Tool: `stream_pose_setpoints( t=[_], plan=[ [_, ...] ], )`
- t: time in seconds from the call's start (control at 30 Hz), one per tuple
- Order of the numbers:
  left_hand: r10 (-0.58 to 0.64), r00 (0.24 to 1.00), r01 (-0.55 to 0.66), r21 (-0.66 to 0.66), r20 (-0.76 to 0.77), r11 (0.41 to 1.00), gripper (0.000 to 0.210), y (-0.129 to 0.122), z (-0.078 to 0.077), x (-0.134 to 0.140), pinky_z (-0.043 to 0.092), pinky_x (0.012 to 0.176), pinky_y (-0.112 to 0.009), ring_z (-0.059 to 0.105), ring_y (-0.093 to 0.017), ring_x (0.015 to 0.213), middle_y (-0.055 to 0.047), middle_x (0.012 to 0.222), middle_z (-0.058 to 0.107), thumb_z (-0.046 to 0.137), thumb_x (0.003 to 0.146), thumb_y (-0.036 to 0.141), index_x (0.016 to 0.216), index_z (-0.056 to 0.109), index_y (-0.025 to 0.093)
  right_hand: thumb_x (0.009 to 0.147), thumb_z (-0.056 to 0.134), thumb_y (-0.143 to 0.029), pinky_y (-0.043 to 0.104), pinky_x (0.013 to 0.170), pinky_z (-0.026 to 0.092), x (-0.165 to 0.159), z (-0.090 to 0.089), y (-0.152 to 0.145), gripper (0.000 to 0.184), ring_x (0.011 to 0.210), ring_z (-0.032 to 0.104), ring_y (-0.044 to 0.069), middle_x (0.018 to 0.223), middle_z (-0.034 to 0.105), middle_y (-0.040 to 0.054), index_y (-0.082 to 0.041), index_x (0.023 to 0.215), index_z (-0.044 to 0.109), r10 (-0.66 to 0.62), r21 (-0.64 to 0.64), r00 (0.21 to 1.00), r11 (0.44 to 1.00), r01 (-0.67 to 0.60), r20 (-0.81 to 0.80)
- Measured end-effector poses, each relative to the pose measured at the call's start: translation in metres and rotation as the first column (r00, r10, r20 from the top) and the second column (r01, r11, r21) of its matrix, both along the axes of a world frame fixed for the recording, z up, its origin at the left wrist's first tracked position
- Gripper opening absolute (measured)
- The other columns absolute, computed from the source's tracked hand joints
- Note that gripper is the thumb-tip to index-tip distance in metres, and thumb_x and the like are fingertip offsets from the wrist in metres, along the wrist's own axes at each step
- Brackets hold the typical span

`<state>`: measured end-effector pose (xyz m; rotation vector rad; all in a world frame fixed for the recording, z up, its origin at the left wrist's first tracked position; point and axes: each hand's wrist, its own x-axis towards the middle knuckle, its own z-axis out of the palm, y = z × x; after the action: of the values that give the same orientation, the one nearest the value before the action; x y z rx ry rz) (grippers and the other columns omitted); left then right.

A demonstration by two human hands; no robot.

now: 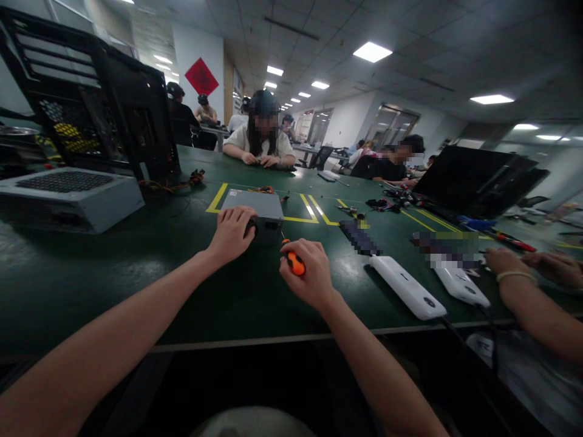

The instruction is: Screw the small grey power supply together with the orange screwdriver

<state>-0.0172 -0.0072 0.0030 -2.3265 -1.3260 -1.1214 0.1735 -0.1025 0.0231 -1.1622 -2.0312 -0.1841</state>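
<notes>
A grey computer power supply [257, 203] lies on the green table in front of me, its near side with the socket facing me. My left hand [234, 227] grips its left part, palm on top and fingers bent over the near edge. In my right hand [310, 267] is an orange and black screwdriver [296, 263], fingers wrapped round the handle. Its thin shaft points up and away, toward the near right corner of the power supply. Whether the tip touches a screw is too small to tell.
At left stand a second power supply [73, 197] and an open black computer case [95, 103]. To the right lie two white power banks [407, 285], cables and a screwdriver [514, 241]. A co-worker's hands [505, 264] are at far right; another person [262, 133] sits opposite.
</notes>
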Motion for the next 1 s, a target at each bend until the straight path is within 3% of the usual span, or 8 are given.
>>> stream_pose_setpoints(
  t=[0.1,0.3,0.43,0.53,0.73,0.9,1.0],
  plan=[
    [0.006,1.0,-0.006,-0.002,0.002,1.0,0.026,-0.0005,0.0004,0.0001,0.029,0.093,-0.041,0.046,-0.025,0.105,-0.007,0.113,0.055,0.046,0.08,0.02,0.106,0.051,0.021,0.08,0.048,-0.03,0.031,0.077,0.034,0.0,0.0007,-0.0006,0.014,0.075,0.052,0.016,0.076,0.054,0.002,-0.021,0.077,0.058,-0.015,0.023,0.999,1.0,0.014,0.05],
    [0.015,1.0,-0.014,0.019,-0.025,1.0,0.025,-0.0012,0.001,0.0,0.031,0.092,-0.038,0.046,-0.024,0.105,-0.006,0.113,0.055,0.047,0.08,0.02,0.105,0.05,0.02,0.086,0.042,-0.034,0.029,0.073,0.036,-0.0011,0.0004,-0.0007,0.02,0.06,0.052,0.013,0.069,0.058,-0.0012,-0.019,0.094,0.052,-0.064,-0.046,0.991,0.997,0.059,-0.114],
    [0.01,1.0,-0.01,0.012,-0.012,1.0,0.025,-0.0007,0.0007,0.0005,0.031,0.092,-0.039,0.046,-0.024,0.105,-0.006,0.112,0.055,0.047,0.08,0.02,0.105,0.05,0.021,0.08,0.049,-0.032,0.031,0.08,0.034,-0.0009,-0.0011,0.0001,0.014,0.069,0.055,0.014,0.072,0.058,-0.0006,-0.02,0.085,0.055,-0.009,0.021,1.0,1.0,0.009,-0.007],
    [0.005,1.0,-0.005,0.004,-0.01,1.0,0.025,-0.0004,0.0008,0.0006,0.031,0.093,-0.039,0.046,-0.024,0.105,-0.006,0.113,0.055,0.047,0.08,0.02,0.105,0.05,0.021,0.083,0.048,-0.037,0.032,0.082,0.033,-0.001,-0.0003,-0.0005,0.019,0.075,0.054,0.015,0.075,0.059,0.0014,-0.021,0.081,0.058,-0.051,0.045,0.998,0.998,0.05,0.024],
    [0.002,1.0,-0.002,-0.013,0.004,1.0,0.025,0.0003,0.0006,-0.0004,0.03,0.094,-0.04,0.045,-0.025,0.107,-0.006,0.114,0.055,0.047,0.08,0.02,0.105,0.051,0.021,0.085,0.042,-0.032,0.029,0.075,0.036,-0.0024,0.0007,-0.0013,0.017,0.061,0.051,0.013,0.069,0.06,-0.001,-0.02,0.091,0.054,-0.077,0.005,0.991,0.997,0.078,-0.113],
    [0.005,1.0,-0.005,-0.003,-0.006,1.0,0.025,0.0003,-0.0003,-0.0003,0.03,0.093,-0.04,0.045,-0.025,0.106,-0.006,0.113,0.055,0.047,0.08,0.02,0.105,0.051,0.02,0.079,0.049,-0.027,0.031,0.077,0.035,-0.0009,-0.0008,-0.0014,0.011,0.071,0.051,0.015,0.072,0.053,0.0005,-0.02,0.08,0.058,-0.043,0.081,0.999,0.996,0.041,0.024],
    [0.009,1.0,-0.009,-0.004,-0.007,1.0,0.026,0.0,-0.0005,0.0,0.03,0.094,-0.04,0.045,-0.025,0.106,-0.007,0.113,0.055,0.047,0.08,0.02,0.106,0.05,0.02,0.084,0.045,-0.035,0.03,0.073,0.035,-0.001,-0.0017,-0.0017,0.022,0.072,0.051,0.016,0.075,0.052,0.0024,-0.02,0.078,0.06,-0.088,0.089,0.995,0.993,0.083,0.054]
  ],
)
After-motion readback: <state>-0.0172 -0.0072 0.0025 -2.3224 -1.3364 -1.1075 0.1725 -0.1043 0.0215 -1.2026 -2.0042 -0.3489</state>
